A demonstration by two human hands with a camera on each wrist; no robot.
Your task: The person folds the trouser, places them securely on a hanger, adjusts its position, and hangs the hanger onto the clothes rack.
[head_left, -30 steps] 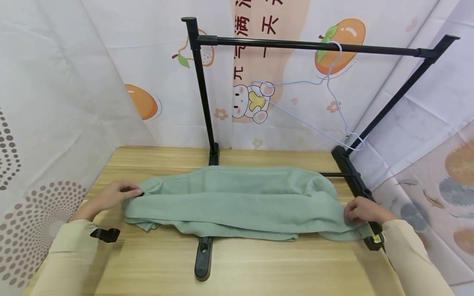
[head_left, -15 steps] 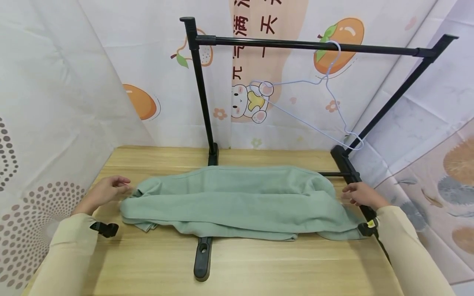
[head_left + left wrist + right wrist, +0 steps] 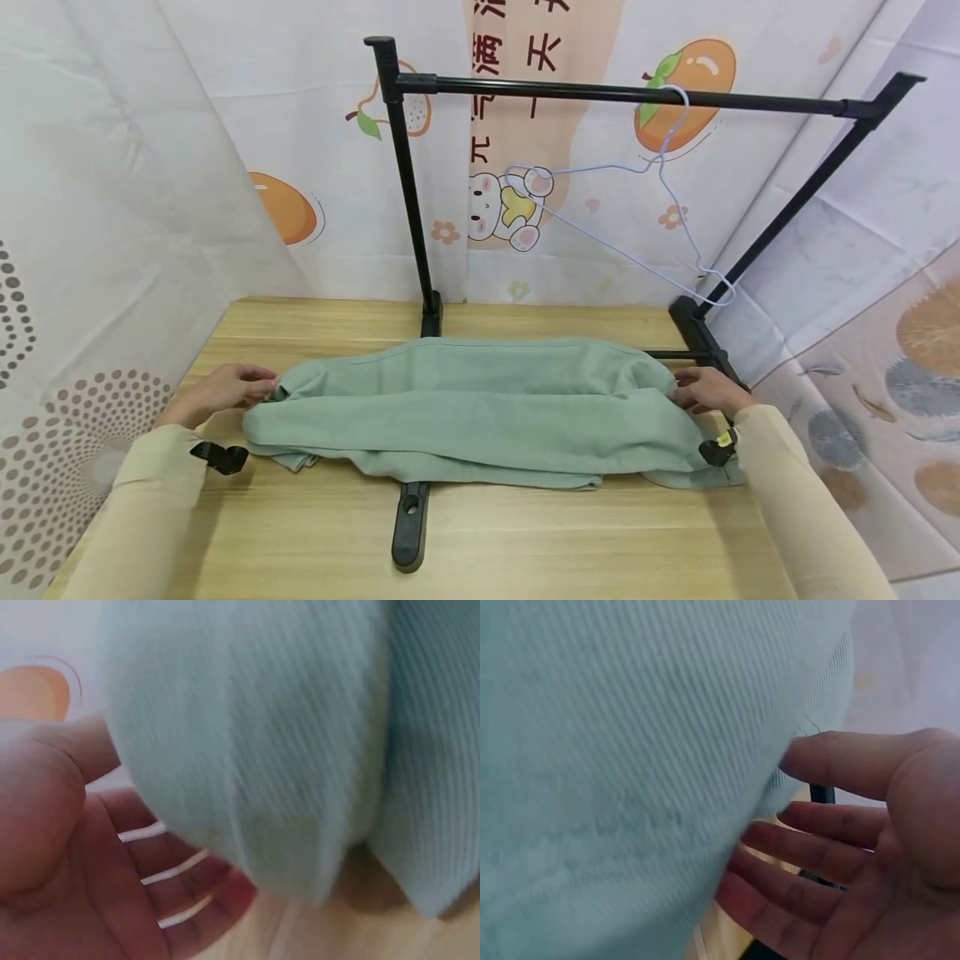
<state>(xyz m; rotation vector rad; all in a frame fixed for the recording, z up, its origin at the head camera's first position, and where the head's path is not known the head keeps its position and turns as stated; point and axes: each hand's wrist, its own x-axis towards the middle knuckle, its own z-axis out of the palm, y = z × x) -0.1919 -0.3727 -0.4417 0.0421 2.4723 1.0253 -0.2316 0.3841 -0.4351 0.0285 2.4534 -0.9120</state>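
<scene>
A pale green ribbed garment (image 3: 465,425) lies folded into a long strip, across the black base of a rack. At its left end is my left hand (image 3: 228,392), the fingertips right at the folded edge. In the left wrist view, the fingers (image 3: 176,862) are loosely spread beside the cloth (image 3: 247,750), with the thumb tip hidden behind it. My right hand (image 3: 708,390) is at the upper right end of the garment. The right wrist view shows the thumb and relaxed fingers (image 3: 802,892) apart from each other, their tips at the cloth's edge (image 3: 630,750).
A black rack (image 3: 600,90) stands over the wooden table (image 3: 525,542), its left foot (image 3: 408,533) jutting out in front of the garment. From the bar hangs a light blue wire hanger (image 3: 600,168). Printed curtains (image 3: 337,150) enclose the back and sides.
Both hands have let go of the garment's ends. The left drew back, then returned to the edge; the right moved up and inward along the right end. The garment has hardly moved.
</scene>
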